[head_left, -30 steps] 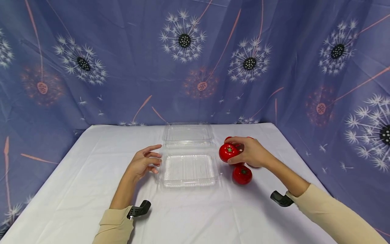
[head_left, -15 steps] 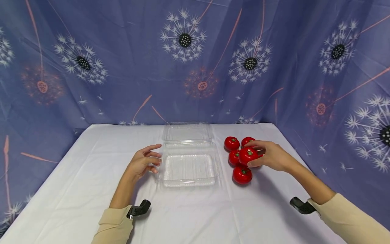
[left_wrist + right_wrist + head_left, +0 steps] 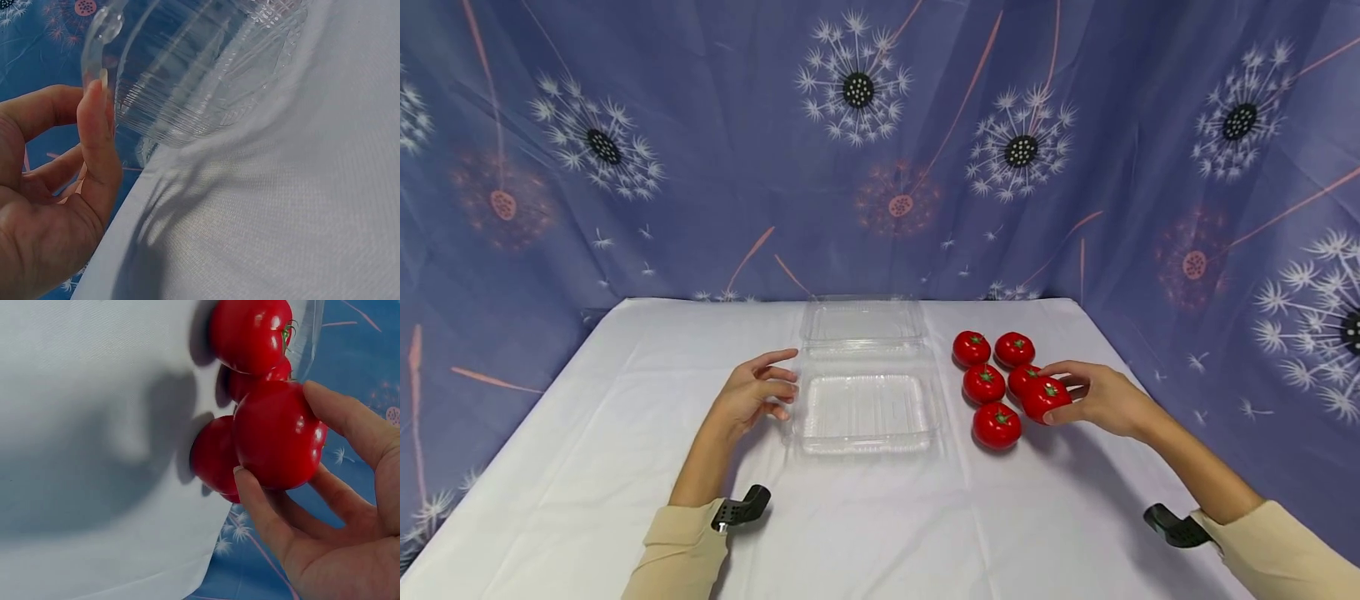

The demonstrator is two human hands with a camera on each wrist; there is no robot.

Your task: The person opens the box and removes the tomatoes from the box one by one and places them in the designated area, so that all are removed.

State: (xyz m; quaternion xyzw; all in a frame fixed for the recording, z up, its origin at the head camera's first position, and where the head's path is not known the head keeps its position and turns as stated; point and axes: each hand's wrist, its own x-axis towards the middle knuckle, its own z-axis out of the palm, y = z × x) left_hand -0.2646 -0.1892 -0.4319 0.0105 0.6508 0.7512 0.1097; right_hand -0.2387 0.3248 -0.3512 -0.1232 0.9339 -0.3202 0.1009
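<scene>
My right hand (image 3: 1105, 400) holds a red tomato (image 3: 1047, 400) between thumb and fingers, at the right of a group of tomatoes. In the right wrist view that tomato (image 3: 275, 434) overlaps the others, and a shadow falls on the cloth beside it. To the left lies a clear plastic clamshell box (image 3: 865, 412), its lid (image 3: 865, 321) folded back. My left hand (image 3: 752, 396) is at the box's left side with fingers loosely bent. In the left wrist view a fingertip (image 3: 94, 94) touches or nearly touches the box's rim (image 3: 119, 87).
Several other tomatoes stand close together right of the box, among them a front one (image 3: 997, 426), a middle one (image 3: 984, 384) and a back one (image 3: 972, 348). A white cloth (image 3: 880, 525) covers the table. A blue patterned curtain (image 3: 737, 167) hangs behind.
My right hand has carried the tomato rightward and toward me, from near the box to the right side of the group. The left hand and the box have stayed in place.
</scene>
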